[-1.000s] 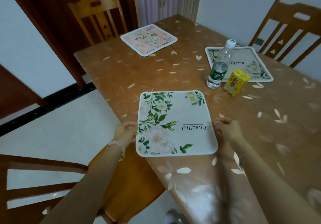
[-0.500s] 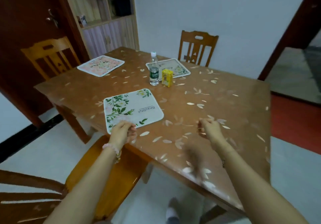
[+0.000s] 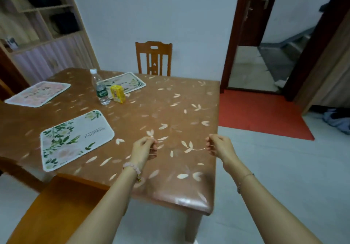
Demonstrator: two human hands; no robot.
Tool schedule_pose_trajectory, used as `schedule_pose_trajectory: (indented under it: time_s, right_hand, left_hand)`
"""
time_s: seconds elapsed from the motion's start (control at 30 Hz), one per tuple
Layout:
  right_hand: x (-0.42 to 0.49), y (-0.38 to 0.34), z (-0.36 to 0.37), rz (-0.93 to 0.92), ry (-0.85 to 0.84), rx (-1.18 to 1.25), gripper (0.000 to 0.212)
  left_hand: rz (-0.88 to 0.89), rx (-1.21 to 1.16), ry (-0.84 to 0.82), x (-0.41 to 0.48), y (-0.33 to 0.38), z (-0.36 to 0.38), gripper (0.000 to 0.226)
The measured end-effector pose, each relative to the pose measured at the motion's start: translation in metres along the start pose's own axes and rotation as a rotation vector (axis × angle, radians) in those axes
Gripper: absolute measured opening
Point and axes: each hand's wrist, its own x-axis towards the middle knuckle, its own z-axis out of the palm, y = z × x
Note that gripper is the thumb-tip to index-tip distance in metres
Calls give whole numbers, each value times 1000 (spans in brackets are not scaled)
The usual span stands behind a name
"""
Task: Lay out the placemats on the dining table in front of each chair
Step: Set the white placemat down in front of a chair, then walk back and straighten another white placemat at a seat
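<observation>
Nearest me, the seat of an orange wooden chair [image 3: 56,206] sits at the table's near edge on the left. My left hand [image 3: 144,149], with a pink bead bracelet [image 3: 132,168] on its wrist, hovers over the dining table [image 3: 176,190] with its fingers curled in against the thumb, empty. My right hand [image 3: 219,146], with a thin chain bracelet [image 3: 246,176] on its wrist, hangs over the table's right edge, its fingers curled the same way and also empty. Left of my hands and well apart from both, the leaf-print placemat [image 3: 75,139] lies flat at the near edge in front of the orange chair. Past it a water bottle [image 3: 101,90] stands upright with a yellow drink carton [image 3: 118,93] just beside it on the right. Behind those 2, a pale floral placemat [image 3: 130,80] lies at the far edge in front of the far chair [image 3: 153,58]. A pink floral placemat [image 3: 37,94] lies at the table's left side. Beyond are a shelf cabinet [image 3: 43,35] on the left and a red floor mat [image 3: 261,115] on the right.
</observation>
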Motion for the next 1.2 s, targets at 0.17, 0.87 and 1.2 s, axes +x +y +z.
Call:
schedule_pose_trajectory:
  time_s: [0.17, 0.87, 1.2]
  right_hand:
    - [42, -17, -139, -12, 108, 28, 21]
    - [362, -98, -390, 67, 247, 128, 16]
    - [628, -197, -376, 87, 64, 78, 22]
  left_hand:
    - [-2, -1, -52, 15, 2, 138, 28]
    - [10, -34, -216, 253, 67, 523, 25]
    - [-10, -44, -141, 478, 168, 622, 25]
